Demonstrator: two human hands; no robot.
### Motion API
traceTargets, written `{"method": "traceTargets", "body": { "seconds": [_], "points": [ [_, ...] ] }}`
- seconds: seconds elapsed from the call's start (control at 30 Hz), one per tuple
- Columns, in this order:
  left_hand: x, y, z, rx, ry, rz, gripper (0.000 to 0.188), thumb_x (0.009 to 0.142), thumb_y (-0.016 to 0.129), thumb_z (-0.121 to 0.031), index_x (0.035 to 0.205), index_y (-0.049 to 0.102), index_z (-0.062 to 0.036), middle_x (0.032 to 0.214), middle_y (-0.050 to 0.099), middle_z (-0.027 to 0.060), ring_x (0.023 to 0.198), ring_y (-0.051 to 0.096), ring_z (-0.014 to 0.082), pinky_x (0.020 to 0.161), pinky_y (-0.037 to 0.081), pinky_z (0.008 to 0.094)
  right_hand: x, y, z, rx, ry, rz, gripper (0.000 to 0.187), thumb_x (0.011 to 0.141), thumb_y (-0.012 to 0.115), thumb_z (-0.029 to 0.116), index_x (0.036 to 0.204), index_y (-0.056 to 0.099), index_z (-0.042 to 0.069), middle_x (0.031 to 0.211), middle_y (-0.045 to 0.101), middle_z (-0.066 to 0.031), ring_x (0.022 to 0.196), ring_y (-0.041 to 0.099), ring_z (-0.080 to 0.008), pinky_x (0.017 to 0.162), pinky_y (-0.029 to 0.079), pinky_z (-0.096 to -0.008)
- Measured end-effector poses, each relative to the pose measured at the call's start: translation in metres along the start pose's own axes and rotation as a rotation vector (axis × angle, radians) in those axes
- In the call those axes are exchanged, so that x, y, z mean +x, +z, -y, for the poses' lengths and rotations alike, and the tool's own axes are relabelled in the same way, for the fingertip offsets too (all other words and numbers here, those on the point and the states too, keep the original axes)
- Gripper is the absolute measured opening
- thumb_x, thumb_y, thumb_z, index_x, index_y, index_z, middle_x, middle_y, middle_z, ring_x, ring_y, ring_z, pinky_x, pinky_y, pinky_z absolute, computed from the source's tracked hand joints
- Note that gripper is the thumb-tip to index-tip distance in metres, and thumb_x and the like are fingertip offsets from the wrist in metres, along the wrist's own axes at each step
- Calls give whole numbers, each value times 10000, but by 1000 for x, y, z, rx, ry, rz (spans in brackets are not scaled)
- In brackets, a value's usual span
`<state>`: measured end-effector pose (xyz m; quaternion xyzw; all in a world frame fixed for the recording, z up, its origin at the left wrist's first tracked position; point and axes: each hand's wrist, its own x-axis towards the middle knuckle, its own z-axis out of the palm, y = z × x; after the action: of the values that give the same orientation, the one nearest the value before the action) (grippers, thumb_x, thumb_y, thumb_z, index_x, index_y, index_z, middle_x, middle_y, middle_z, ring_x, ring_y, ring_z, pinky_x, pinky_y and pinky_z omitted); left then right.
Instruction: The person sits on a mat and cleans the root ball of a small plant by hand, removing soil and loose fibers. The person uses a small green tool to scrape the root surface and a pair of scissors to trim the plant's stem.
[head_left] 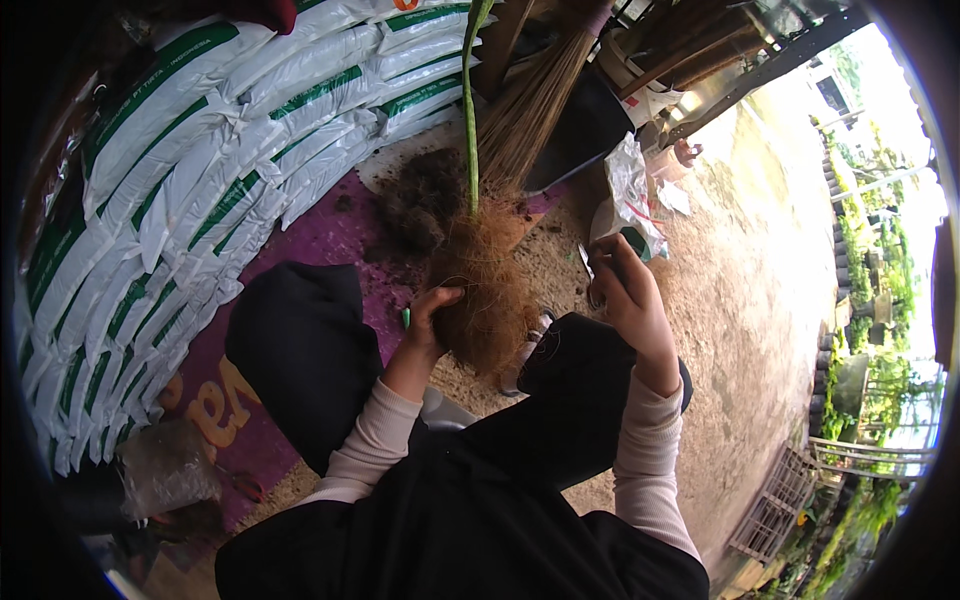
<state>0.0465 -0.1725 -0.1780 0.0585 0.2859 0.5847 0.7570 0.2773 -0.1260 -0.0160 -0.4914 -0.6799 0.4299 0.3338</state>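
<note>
In my left hand (430, 315) is the side of a root ball wrapped in shaggy brown coconut fibre (485, 300), held upright between my knees. A long green stem (470, 120) rises from its top. My right hand (630, 300), to the right of the ball and apart from it, is closed around what look like scissors (586, 262). A thin silvery blade shows beyond the fingers; the grip is mostly hidden. Close to my left wrist is a small green object (406, 317). Loose dark fibre or soil (425, 195) lies heaped behind the ball.
White and green sacks (230, 190) are stacked at the left. A stick broom (545, 110) leans behind the plant, beside a black container (595, 135). A crumpled white plastic bag (632, 190) is beyond my right hand. Purple sheeting (310, 235) covers ground at the left.
</note>
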Motion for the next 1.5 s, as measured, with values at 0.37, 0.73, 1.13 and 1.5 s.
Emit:
{"method": "traceTargets", "body": {
  "seconds": [0.37, 0.73, 1.13, 1.5],
  "points": [
    [-7, 19, -2, -118, 25, 255, 652, 764, 529, -338, 1316, 455, 0, 1202, 575, 170, 1074, 591, 285, 936, 492, 410, -4, -13, 0, -175, -48, 49, 139, 911, 512, 22, 1047, 533, 9, 811, 583, -90, 729, 558, -184, 665, 444, -289],
    [-6, -1, 11, -249, -130, 512, 774, 725, 572, -269, 1413, 320, -18, 1352, 456, 179, 1205, 497, 310, 1037, 418, 429, 38, 0, -33, -430, -103, 441, 311, 877, 529, 33, 1186, 532, -2, 967, 635, -223, 901, 613, -361, 778, 483, -383],
    [-20, 52, -1, 103, -17, 526, 983, 585, 675, -101, 1461, 238, -7, 1432, 380, 153, 1317, 398, 286, 1090, 343, 405, 97, 18, -76, -360, -436, 449, 453, 885, 595, 94, 1300, 450, -17, 1245, 548, -199, 1143, 560, -289, 932, 455, -361],
    [11, 41, 11, 1227, 950, 87, 872, 596, 761, -125, 1387, 403, -53, 1338, 499, 147, 1190, 493, 310, 1015, 376, 426, 90, -59, -36, -399, -336, -722, 237, 857, 558, -16, 1089, 589, 24, 1013, 623, -111, 885, 611, -201, 728, 506, -307]
  ]
}}
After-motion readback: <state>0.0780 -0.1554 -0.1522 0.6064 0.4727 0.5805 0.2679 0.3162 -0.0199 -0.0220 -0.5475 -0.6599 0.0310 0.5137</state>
